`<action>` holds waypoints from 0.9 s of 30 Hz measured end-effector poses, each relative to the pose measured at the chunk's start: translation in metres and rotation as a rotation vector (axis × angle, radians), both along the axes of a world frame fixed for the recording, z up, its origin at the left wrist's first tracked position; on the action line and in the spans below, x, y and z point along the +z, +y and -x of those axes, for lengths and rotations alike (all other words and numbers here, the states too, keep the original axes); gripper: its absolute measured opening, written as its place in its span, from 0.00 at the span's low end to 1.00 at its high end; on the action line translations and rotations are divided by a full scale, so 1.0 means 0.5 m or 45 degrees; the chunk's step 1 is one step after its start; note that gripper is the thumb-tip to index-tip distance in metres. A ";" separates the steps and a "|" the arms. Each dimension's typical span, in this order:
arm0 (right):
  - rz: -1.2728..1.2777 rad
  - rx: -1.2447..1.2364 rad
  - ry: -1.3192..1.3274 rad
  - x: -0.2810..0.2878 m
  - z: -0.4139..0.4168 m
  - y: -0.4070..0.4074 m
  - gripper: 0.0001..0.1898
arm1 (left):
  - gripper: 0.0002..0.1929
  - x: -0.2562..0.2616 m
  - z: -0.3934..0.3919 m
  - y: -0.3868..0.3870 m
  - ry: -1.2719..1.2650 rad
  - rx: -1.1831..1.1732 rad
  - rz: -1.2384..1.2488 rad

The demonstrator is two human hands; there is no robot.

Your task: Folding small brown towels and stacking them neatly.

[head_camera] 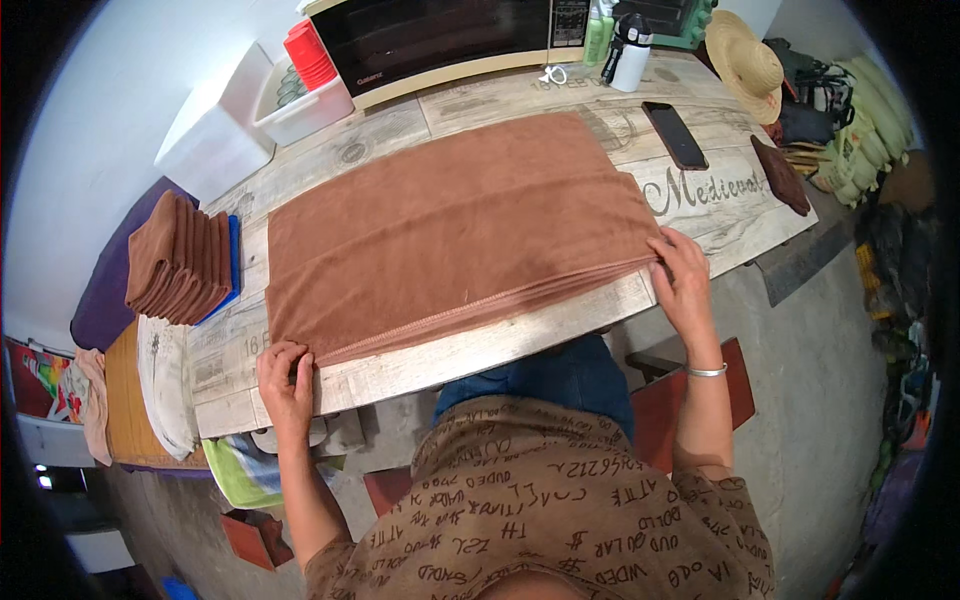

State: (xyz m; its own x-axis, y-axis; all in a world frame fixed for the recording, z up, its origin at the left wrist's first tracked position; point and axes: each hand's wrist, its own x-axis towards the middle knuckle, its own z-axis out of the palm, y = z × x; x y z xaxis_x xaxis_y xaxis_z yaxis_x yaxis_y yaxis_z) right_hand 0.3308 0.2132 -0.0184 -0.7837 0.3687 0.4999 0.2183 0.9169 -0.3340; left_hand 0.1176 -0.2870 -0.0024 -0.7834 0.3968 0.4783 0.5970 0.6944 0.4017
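Note:
A brown cloth towel (457, 225) lies spread on the wood-print table (480, 349), with a fold running along its length. Its stitched near edge lies close to the table's front edge. My left hand (286, 379) pinches the near left corner between thumb and fingers. At the near right corner, my right hand (682, 277) grips the same edge, thumb below and fingers on top. A silver bracelet circles my right wrist. On the table's left side stands a stack of folded brown towels (178, 259), resting against something blue.
At the back are a microwave oven (442, 49), a white plastic bin (304, 112) holding red cups (309, 56), and a white bottle (630, 56). A smartphone (675, 136), a brown folded item (780, 176) and a straw hat (744, 66) are to the right.

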 end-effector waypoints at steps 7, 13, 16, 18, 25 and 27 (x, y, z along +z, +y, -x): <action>0.049 0.067 -0.025 0.009 -0.008 0.022 0.19 | 0.13 -0.010 -0.005 -0.066 -0.033 0.040 0.032; 0.007 0.098 -0.060 0.012 0.003 0.026 0.15 | 0.15 -0.011 0.004 -0.086 -0.108 0.093 0.010; -0.012 0.098 -0.076 0.010 0.005 0.028 0.13 | 0.17 -0.005 0.004 -0.084 -0.120 0.091 0.010; -0.010 0.113 -0.059 0.010 0.006 0.029 0.13 | 0.16 0.000 0.005 -0.083 -0.168 0.087 -0.025; 0.100 0.103 -0.018 0.022 0.019 0.034 0.10 | 0.12 0.012 0.026 -0.084 -0.144 0.051 -0.003; 0.133 0.118 0.006 0.028 0.023 0.036 0.10 | 0.12 0.012 0.032 -0.084 -0.142 0.046 0.005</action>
State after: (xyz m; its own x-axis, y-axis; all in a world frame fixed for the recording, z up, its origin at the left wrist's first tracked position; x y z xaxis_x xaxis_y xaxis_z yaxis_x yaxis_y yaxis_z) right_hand 0.3193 0.2312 -0.0046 -0.8148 0.3448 0.4661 0.1322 0.8933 -0.4296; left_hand 0.1018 -0.3290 0.0036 -0.8456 0.3690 0.3857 0.5231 0.7166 0.4614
